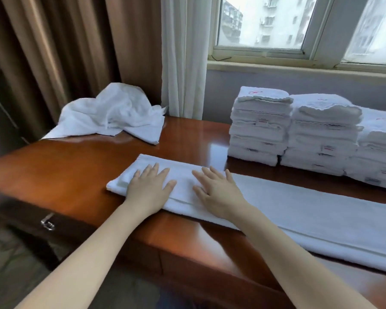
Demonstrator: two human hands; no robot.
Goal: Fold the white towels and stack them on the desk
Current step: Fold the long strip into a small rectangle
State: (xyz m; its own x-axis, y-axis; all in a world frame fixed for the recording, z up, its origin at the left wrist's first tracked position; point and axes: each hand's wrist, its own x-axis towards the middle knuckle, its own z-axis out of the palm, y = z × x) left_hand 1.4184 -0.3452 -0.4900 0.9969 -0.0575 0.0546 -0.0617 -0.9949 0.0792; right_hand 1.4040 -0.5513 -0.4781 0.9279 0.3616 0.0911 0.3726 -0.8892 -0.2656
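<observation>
A long white towel (310, 217), folded lengthwise into a narrow strip, lies across the wooden desk (60, 170) from the centre to the right edge of view. My left hand (151, 185) presses flat on its left end with fingers spread. Beside it, my right hand (216, 188) also lies flat on the strip, fingers straight. Three stacks of folded white towels (321, 134) stand at the back right of the desk. A crumpled heap of unfolded white towels (112, 114) sits at the back left corner.
Brown curtains (65, 52) and a white sheer curtain (183, 56) hang behind the desk, with a window (299, 25) above the stacks. A dark drawer front with a metal handle (47, 223) is at the lower left. Bare wood shows between the heap and the stacks.
</observation>
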